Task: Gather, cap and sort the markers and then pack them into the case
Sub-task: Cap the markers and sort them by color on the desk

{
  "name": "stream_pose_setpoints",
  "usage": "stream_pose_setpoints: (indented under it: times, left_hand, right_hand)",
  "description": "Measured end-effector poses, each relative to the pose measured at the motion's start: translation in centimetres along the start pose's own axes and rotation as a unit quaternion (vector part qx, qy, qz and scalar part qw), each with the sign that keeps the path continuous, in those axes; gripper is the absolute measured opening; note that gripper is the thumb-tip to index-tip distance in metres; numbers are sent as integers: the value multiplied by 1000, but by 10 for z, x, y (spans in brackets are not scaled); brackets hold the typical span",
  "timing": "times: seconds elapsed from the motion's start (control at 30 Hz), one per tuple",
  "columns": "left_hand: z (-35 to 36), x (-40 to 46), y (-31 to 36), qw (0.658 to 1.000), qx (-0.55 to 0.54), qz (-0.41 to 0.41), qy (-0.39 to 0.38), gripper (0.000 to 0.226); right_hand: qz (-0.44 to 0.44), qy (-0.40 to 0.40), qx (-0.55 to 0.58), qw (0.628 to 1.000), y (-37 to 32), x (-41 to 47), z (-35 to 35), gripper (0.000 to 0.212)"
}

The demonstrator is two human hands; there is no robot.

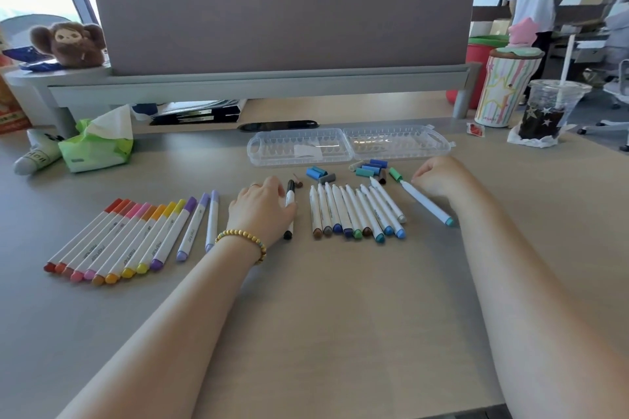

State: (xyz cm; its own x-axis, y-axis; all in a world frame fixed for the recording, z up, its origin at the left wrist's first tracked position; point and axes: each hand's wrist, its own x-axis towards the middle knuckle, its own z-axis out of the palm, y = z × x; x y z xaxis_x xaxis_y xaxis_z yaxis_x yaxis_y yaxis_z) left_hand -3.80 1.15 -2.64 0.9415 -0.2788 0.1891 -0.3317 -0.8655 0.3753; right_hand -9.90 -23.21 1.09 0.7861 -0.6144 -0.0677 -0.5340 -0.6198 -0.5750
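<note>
Writing: I read "marker" on the capped markers (112,241), left.
Left hand (262,206): grips black marker (289,211).
Right hand (439,177): pinches teal marker (427,202).
Case (350,146): open, far.
Room: near desk (323,316) bare.

Single view. The head camera sits above the near edge of the worktop (340,316) and faces forward and down. The wide-angle lens bends straight lines near the frame borders. Both forearms enter from the bottom edge, close to the lens. The divider (282,20) closes the middle distance; the room shows beyond at right.
</note>
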Motion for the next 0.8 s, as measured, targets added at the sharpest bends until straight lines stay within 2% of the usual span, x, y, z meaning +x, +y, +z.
stream_pose_setpoints:
  times: [0.13,0.27,0.4,0.63,0.73,0.8]
  left_hand:
    - [-2,-2,8,995,-20,74,59,20]
    - [1,-6,24,997,32,73,-3,32]
    - [2,-6,24,997,44,67,-19,30]
    - [-1,-7,15,994,82,66,-3,27]
    - [-1,-7,16,997,48,65,17,27]
    - [-2,-6,15,998,6,58,39,26]
  right_hand:
    - [-43,-40,6,998,-13,-11,9,22]
    - [-103,-73,-16,992,-26,-23,13,25]
    - [-159,-132,-55,977,-34,-29,23,7]
    - [-151,-161,-109,969,-33,-26,22,13]
    - [-139,-154,-128,970,-38,-26,28,27]
    - [-131,-145,-166,967,-40,-27,35,25]
